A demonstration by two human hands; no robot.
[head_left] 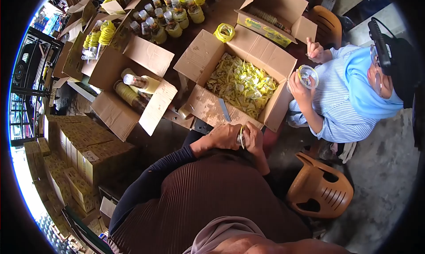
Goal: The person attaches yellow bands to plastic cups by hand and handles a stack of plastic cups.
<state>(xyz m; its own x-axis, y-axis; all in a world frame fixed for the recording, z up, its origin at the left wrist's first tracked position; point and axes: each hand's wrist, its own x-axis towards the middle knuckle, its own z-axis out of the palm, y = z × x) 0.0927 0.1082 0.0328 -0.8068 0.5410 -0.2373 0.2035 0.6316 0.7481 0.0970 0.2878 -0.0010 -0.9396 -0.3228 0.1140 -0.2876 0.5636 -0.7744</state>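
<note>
Closely pinched: a small yellow-edged piece between two bare hands

In the head view, the piece (pixel 241 137) sits between the person's hands, just off the near flap of a carton; a thin, curved yellow edge and a pale part show, the rest being hidden by fingers. The left hand (pixel 225 136) has its fingers curled together and clamped on one side, while the right hand (pixel 253 139) has bent fingers closed on the other. Below them spreads a finely ribbed brown top (pixel 212 187).

The carton (pixel 276 54), of plain, creased cardboard, holds a loose heap of crumpled yellow-and-white scraps (pixel 241 83). A flat grey blade (pixel 224 109) lies on its near flap, close to the hands, and a glossy yellow ring (pixel 224 32) sits at its far corner.

To the left, an open box (pixel 116 114) contains ridged yellowish stacks (pixel 126 94). Farther off, clear cylinders (pixel 160 30) with dark contents stand in rows. A co-worker (pixel 343 94) in a striped shirt holds a round, clear cup (pixel 308 77) with a yellowish rim. Nearer is a smooth orange plastic chair (pixel 322 187), with slots cut through it.
</note>
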